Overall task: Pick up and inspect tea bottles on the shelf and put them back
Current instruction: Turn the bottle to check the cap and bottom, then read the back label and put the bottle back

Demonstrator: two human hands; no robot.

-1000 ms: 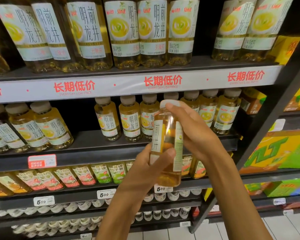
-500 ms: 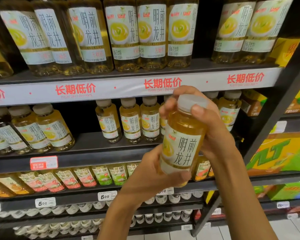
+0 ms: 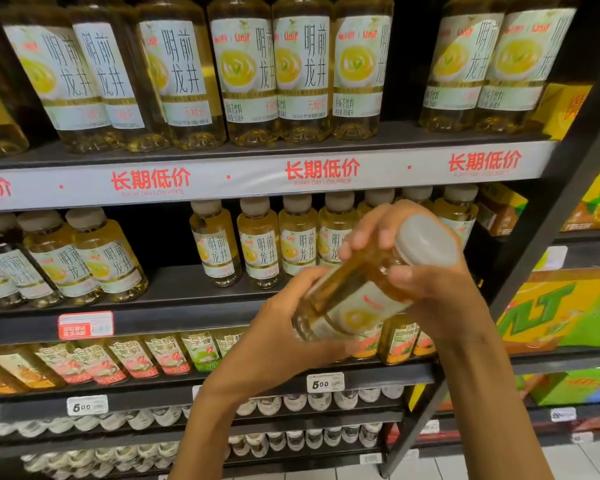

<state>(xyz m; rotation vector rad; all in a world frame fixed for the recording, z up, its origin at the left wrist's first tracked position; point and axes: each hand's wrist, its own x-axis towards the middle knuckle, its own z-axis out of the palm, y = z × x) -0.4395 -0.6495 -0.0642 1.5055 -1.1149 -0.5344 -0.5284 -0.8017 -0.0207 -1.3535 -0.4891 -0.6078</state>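
small tea bottle (image 3: 364,299) tilted cap-up-right in front of the shelf (image 3: 187,299), left hand (image 3: 284,341) grip cupping its base, right hand (image 3: 426,285) grip curled round neck below grey cap (image 3: 426,242), both forearms raised

Even, bright store light; slight motion blur, wide-angle bending at edges.

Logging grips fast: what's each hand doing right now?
Left hand: holds the base of the tea bottle.
Right hand: grips the same bottle near its cap.
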